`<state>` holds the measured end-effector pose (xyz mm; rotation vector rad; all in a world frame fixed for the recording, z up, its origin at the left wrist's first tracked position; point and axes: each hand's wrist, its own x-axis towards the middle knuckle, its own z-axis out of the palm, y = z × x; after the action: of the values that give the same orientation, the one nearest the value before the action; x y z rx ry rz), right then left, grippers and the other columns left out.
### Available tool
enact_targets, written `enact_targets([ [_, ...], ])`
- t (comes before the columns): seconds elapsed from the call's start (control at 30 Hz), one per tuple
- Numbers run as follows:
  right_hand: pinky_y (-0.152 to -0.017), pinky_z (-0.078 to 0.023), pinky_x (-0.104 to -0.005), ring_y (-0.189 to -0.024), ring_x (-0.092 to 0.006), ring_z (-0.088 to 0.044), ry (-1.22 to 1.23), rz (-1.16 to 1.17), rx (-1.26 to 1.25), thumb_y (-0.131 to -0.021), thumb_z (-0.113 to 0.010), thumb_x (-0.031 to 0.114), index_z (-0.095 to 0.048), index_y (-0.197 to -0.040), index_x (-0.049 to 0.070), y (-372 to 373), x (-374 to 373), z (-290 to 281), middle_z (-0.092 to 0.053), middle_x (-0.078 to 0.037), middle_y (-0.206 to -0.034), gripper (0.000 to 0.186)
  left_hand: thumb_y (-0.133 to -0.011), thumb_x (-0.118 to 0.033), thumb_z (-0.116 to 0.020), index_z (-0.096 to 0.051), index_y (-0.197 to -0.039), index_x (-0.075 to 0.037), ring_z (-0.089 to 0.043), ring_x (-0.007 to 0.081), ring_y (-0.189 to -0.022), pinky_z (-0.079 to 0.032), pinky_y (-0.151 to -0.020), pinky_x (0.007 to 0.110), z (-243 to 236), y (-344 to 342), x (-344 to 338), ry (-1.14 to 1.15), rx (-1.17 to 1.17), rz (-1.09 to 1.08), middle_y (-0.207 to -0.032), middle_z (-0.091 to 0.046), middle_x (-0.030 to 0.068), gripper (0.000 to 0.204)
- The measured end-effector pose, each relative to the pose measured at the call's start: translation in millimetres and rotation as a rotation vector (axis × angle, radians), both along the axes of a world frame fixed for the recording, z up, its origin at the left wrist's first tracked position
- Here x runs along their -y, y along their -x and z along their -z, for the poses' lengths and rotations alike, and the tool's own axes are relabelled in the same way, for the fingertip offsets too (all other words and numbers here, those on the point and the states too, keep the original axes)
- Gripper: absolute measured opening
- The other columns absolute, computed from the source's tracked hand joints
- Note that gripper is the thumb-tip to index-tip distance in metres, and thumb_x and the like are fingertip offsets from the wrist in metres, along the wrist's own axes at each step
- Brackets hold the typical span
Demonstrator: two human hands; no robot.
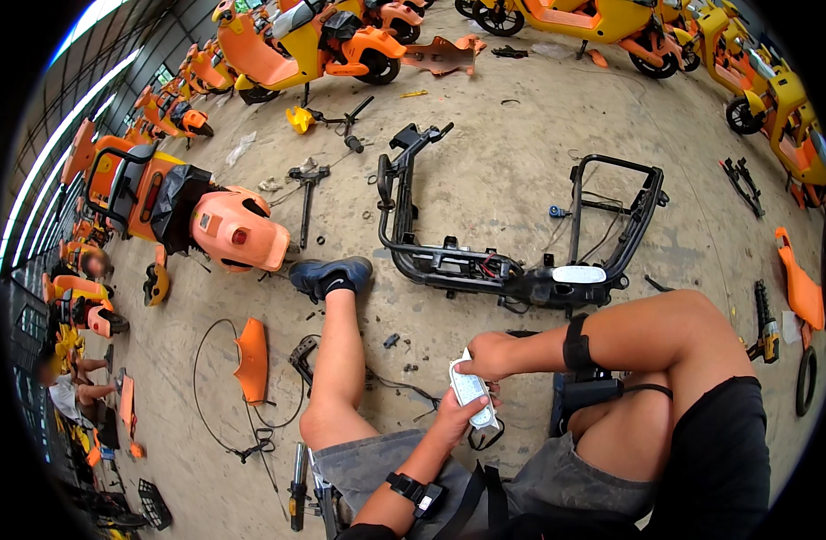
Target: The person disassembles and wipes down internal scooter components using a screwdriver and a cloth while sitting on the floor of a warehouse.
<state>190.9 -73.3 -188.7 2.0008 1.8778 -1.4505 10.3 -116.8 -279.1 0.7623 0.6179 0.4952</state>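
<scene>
Both hands hold a white, oblong, box-like part (pixel 470 387) with a printed face, above the floor between my legs. My left hand (pixel 453 418) grips its lower end, thumb on the face. At its upper end, my right hand (pixel 490 356) is closed round it, with a thumb on the near edge. Some fingers of both hands are hidden behind the part. Beyond my hands a bare black scooter frame (pixel 458 270) lies on the floor. A white, long, oval-ended piece (pixel 579 274) rests on its near right corner.
Near my left leg lie an orange panel (pixel 251 360) and a looped black cable (pixel 197 378). A scooter body (pixel 242 229) leans at left. On the right are a yellow-black power tool (pixel 770 340) and an orange panel (pixel 798 279). Scooters (pixel 305 45) line the back; a person (pixel 85 396) sits far left.
</scene>
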Motion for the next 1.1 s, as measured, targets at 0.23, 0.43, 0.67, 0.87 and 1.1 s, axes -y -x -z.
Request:
enact_targets([
  [0.23, -0.080, -0.053, -0.0437, -0.088, -0.0370, -0.068, -0.016, 0.002, 0.025, -0.091, -0.059, 0.049, -0.073, -0.096, -0.002, -1.3, -0.4, 15.9, -0.070, -0.023, -0.094, 0.053, -0.086, -0.008, -0.071, -0.045, -0.130, -0.003, -0.069, 0.0256, -0.094, -0.058, -0.081, 0.038, -3.5, 2.0, -2.8, 0.050, -0.047, 0.060, -0.111, -0.065, 0.0150, 0.050],
  [0.43, -0.081, -0.053, -0.0435, -0.089, -0.0375, -0.068, -0.005, -0.061, 0.027, -0.089, -0.061, 0.050, -0.072, -0.098, -0.002, -4.8, -2.6, 18.9, -0.070, -0.024, -0.095, 0.053, -0.086, -0.003, -0.070, -0.046, -0.129, -0.003, -0.069, 0.0260, -0.094, -0.058, -0.080, 0.038, 1.5, 1.8, -2.2, 0.085, -0.011, 0.074, -0.111, -0.065, 0.0143, 0.049],
  [0.67, -0.079, -0.053, -0.0431, -0.086, -0.0376, -0.068, -0.024, -0.083, -0.010, -0.086, -0.065, 0.051, -0.073, -0.096, -0.003, -5.4, -1.0, 22.4, -0.070, -0.024, -0.092, 0.056, -0.086, -0.001, -0.070, -0.049, -0.126, -0.003, -0.069, 0.0253, -0.094, -0.058, -0.081, 0.038, 9.0, 5.4, 2.8, 0.074, -0.002, 0.091, -0.110, -0.065, 0.0121, 0.044],
  [0.87, -0.079, -0.053, -0.0436, -0.087, -0.0382, -0.068, -0.003, -0.089, -0.021, -0.086, -0.065, 0.050, -0.072, -0.095, -0.003, -7.2, -3.6, 16.1, -0.069, -0.024, -0.091, 0.055, -0.099, -0.017, -0.056, -0.048, -0.124, -0.002, -0.070, 0.0276, -0.093, -0.058, -0.081, 0.040, 10.8, 4.3, 2.6, 0.168, 0.028, 0.033, -0.107, -0.066, 0.0147, 0.030],
  [1.1, -0.078, -0.052, -0.0423, -0.084, -0.0348, -0.068, -0.032, -0.123, 0.031, -0.088, -0.061, 0.052, -0.071, -0.097, -0.001, -5.2, -2.4, 20.8, -0.070, -0.020, -0.086, 0.055, -0.099, -0.018, -0.055, -0.048, -0.124, -0.002, -0.070, 0.0266, -0.091, -0.059, -0.078, 0.038, 6.7, 4.6, -0.7, 0.164, -0.017, 0.052, -0.104, -0.066, 0.0140, 0.030],
])
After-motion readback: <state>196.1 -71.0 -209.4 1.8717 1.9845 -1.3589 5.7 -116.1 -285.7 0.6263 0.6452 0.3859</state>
